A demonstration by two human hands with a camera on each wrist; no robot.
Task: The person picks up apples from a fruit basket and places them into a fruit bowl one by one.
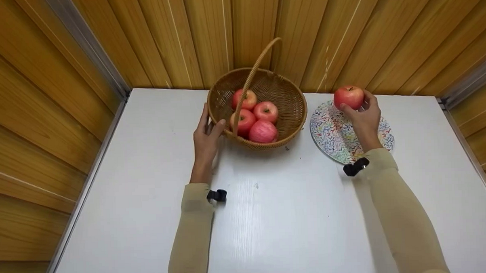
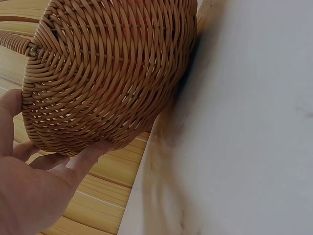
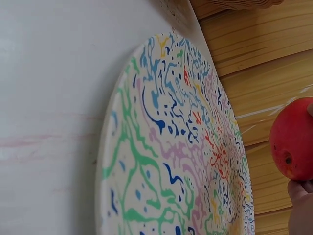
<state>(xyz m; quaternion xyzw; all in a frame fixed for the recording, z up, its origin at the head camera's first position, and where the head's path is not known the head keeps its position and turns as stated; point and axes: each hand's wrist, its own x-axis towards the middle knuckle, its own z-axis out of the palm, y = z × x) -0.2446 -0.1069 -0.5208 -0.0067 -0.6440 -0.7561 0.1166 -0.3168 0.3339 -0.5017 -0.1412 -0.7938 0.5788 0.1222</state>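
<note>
A brown wicker basket (image 1: 292, 104) with a tall arched handle stands at the back of the table, several red apples (image 1: 263, 131) inside it. At its left side my left hand (image 1: 206, 140) grips the rim, thumb on the near edge; the left wrist view shows the fingers (image 2: 90, 155) against the woven wall (image 2: 107, 73). My right hand (image 1: 365, 118) holds a single red apple (image 1: 348, 97) between thumb and fingers. That apple (image 3: 293, 139) is raised above a round plate (image 1: 327, 129) with a multicoloured squiggle pattern, right of the basket.
The white table (image 1: 278, 216) carries the basket and plate near its back edge. Wood-plank walls (image 1: 332, 32) rise behind it and on both sides, with metal strips at the corners. Black wrist straps (image 1: 216, 195) sit on both sleeves.
</note>
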